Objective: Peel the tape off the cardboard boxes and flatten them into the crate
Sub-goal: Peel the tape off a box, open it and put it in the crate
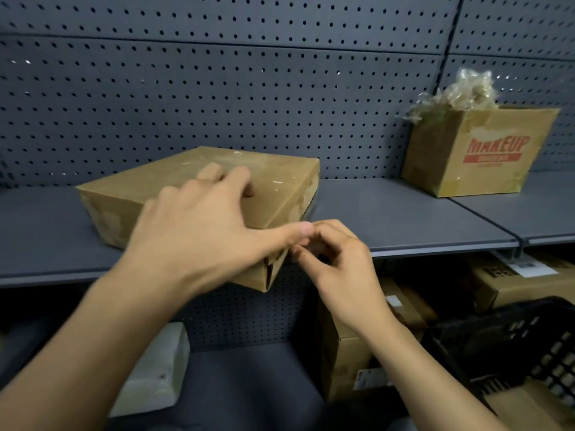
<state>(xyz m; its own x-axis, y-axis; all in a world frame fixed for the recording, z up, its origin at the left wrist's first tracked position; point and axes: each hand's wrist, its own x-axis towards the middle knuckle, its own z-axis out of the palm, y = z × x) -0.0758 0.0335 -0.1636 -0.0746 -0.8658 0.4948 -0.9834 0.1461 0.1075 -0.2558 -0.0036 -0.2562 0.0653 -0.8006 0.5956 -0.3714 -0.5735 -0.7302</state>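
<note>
A flat brown cardboard box (273, 178) lies on the grey shelf (389, 213), its near corner jutting over the shelf's front edge. My left hand (199, 222) lies spread on top of the box with straight fingers, thumb stretched along the near right edge. My right hand (329, 256) is at that near corner, fingers curled and pinching at the box's edge right by my left thumb; whatever it pinches is too small to make out. A black plastic crate (513, 346) stands at the lower right.
An open box marked MAKEUP (479, 150), stuffed with crumpled clear tape (466, 91), sits at the shelf's right. Pegboard backs the shelf. Below are more cardboard boxes (348, 353) and a white block (155, 374).
</note>
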